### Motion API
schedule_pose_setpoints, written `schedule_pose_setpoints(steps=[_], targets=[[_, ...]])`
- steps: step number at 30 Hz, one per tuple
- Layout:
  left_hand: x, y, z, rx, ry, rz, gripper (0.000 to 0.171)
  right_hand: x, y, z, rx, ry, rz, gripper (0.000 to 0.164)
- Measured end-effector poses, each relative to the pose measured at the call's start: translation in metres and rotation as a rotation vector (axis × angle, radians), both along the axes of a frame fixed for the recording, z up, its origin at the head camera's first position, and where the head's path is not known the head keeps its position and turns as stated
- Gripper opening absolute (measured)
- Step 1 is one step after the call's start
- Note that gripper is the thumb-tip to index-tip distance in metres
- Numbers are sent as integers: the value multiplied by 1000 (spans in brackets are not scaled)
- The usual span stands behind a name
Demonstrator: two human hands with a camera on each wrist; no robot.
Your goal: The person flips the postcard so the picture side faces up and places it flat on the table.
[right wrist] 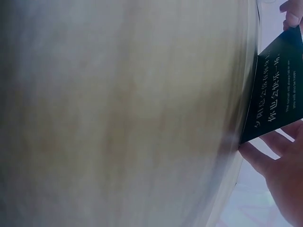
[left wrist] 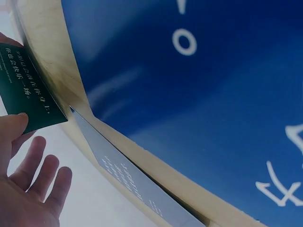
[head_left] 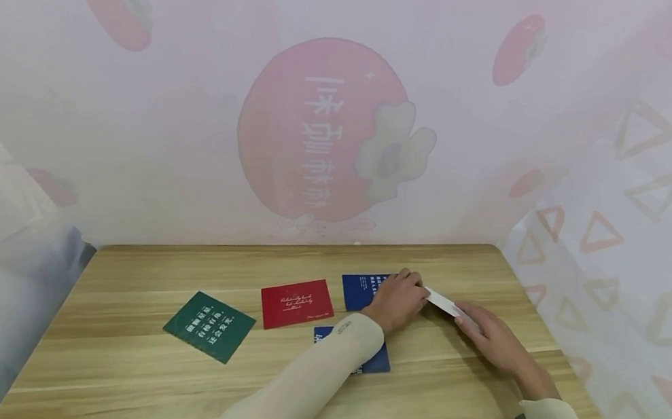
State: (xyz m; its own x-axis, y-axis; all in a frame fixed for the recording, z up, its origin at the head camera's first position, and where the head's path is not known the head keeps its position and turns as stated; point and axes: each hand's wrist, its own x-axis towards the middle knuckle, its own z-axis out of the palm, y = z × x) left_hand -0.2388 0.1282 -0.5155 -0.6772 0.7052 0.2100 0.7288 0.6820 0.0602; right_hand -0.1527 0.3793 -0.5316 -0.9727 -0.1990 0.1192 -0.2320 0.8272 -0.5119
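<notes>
A dark green card (left wrist: 31,94) with white lettering is held up between both hands, tilted off the table; the head view shows only its pale side. My left hand (head_left: 396,299) pinches one end, thumb (left wrist: 14,127) on the printed face, other fingers spread in the left wrist view. At the opposite end my right hand (head_left: 497,339) grips the card, with fingers behind it in the right wrist view. Under the left hand and forearm lie two blue cards, an upper blue card (head_left: 357,289) and a lower blue card (head_left: 378,362), each partly covered.
A red card (head_left: 297,304) lies flat left of the blue ones. Farther left, another green card (head_left: 210,327) lies turned on the wooden table (head_left: 148,407). A patterned white curtain (head_left: 182,150) stands behind the table and along its sides.
</notes>
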Motion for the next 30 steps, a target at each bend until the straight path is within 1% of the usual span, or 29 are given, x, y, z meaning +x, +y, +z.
schedule_pose_setpoints(steps=[7, 12, 21, 30], targets=[[0, 3, 2, 117, -130, -12, 26, 2, -1, 5, -16, -14, -33, 45], [0, 2, 1, 171, -161, -38, 29, 2, 1, 6, -33, -18, -51, 45], [0, 0, 0, 238, -190, -93, 30, 3, 5, 4, -22, 7, -46, 46], [0, 0, 0, 274, -232, -97, 30, 3, 4, 8, -27, 8, -60, 46]])
